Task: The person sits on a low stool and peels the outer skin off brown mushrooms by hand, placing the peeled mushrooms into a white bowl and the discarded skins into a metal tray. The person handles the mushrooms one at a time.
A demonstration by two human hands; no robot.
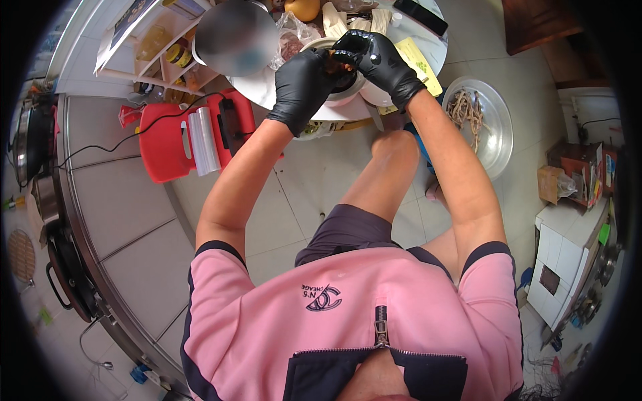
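Both of my hands wear black gloves and meet above a bowl (360,89) on the round table. My left hand (305,82) pinches a small orange-brown piece of food (335,64), which its fingers partly cover. From the other side, my right hand (378,62) has its fingers closed on the same piece. Its glove looks wet and shiny at the fingertips. Dark contents show inside the bowl below, but the gloves hide most of them. Exactly what the food is cannot be made out.
Behind my left hand lies a clear plastic bag of reddish-brown food (292,46). A phone (420,17) and a yellow board (417,62) lie right. A metal basin (494,135) holds root-like strands (465,108). On a red stool (163,145) rests a roll of plastic film (204,143).
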